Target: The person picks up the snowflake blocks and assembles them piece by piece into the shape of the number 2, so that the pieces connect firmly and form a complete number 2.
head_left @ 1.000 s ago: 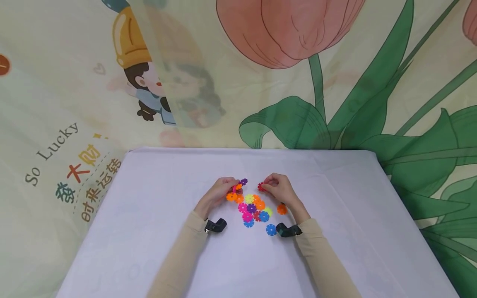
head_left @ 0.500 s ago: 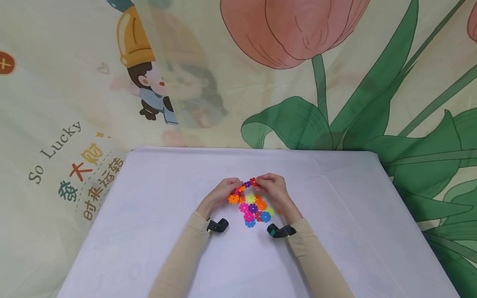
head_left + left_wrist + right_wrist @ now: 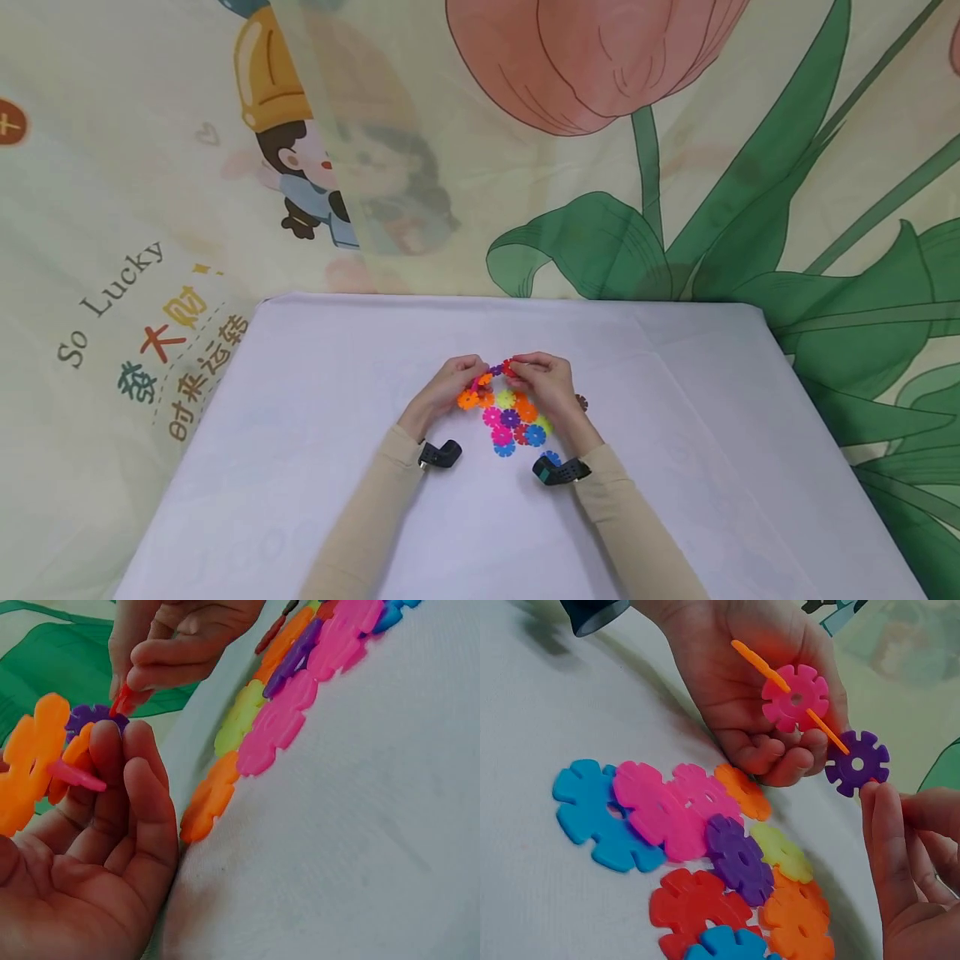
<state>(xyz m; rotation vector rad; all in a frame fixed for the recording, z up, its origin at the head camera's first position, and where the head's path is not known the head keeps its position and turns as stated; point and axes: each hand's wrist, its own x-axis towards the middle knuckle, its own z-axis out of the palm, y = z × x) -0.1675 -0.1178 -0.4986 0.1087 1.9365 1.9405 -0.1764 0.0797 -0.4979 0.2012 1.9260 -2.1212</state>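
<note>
My left hand [image 3: 447, 385] holds a small chain of notched plastic flower discs by its fingers. The chain joins an orange disc [image 3: 26, 765], a pink disc [image 3: 814, 690], a second orange disc seen edge-on and a purple disc [image 3: 874, 761] at the far end. Between thumb and fingers, my right hand [image 3: 551, 387] pinches a red disc [image 3: 124, 701]. This red disc meets the purple one's rim; fingers cover most of it, so how deep it sits cannot be told. Below both hands lies a loose pile of discs, including a yellow disc [image 3: 780, 851].
Lone discs lie apart from the pile: a blue disc [image 3: 551, 457] beside the right wrist and a dark brown disc [image 3: 582, 402] beyond it. Black wrist cameras [image 3: 440, 454] sit on both wrists. A white cloth covers the table [image 3: 337, 350], with a printed curtain behind.
My right hand has moved left, bringing the red disc against the purple disc of the chain. Its wrist now hides an orange disc seen earlier. The left hand has barely shifted.
</note>
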